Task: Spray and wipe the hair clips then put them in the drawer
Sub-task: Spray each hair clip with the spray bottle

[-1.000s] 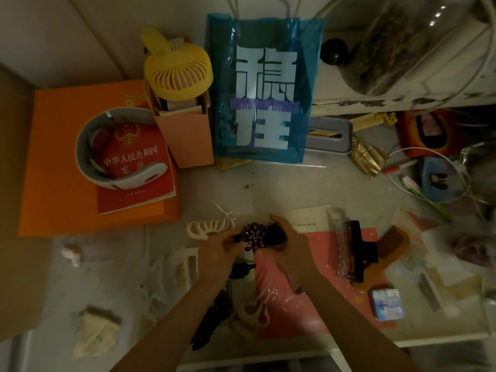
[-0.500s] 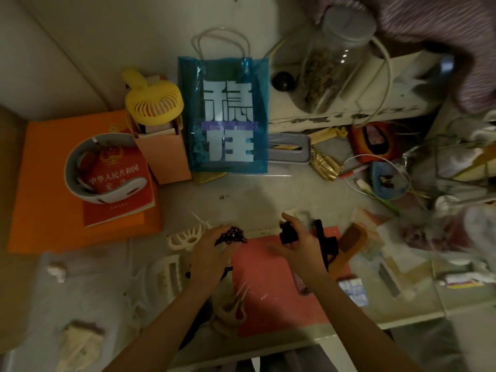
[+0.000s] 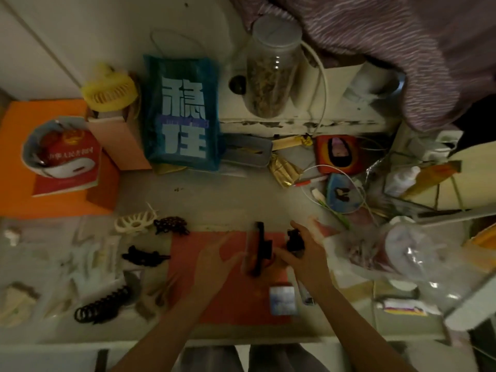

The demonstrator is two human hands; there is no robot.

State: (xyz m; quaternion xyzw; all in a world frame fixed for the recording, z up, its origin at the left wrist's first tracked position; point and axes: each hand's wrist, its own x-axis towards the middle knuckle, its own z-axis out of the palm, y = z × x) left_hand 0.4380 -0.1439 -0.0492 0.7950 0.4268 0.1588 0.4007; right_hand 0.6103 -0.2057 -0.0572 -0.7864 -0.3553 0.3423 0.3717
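Observation:
My right hand (image 3: 306, 257) grips a small black hair clip (image 3: 294, 239) over the right end of the red mat (image 3: 225, 296). Just left of it a long black claw clip (image 3: 261, 248) lies on the mat beside a blurred clear bottle (image 3: 248, 253). My left hand (image 3: 214, 257) hovers over the mat with spread fingers and holds nothing. A dark beaded clip (image 3: 171, 225) lies on the desk against a cream claw clip (image 3: 134, 224). Another black clip (image 3: 145, 257) and a black spiral hair tie (image 3: 102, 307) lie further left. No drawer is visible.
A blue bag (image 3: 182, 114), a yellow fan (image 3: 110, 89) and a jar (image 3: 271, 68) stand at the back. A red book (image 3: 67, 167) lies on an orange folder (image 3: 18, 162) at left. Plastic bags (image 3: 402, 253) crowd the right. A small blue box (image 3: 283, 300) sits on the mat.
My left hand has let go of the beaded clip, which now lies beside the cream clip, and has opened. My right hand moved right with the small black clip. The view shifted right.

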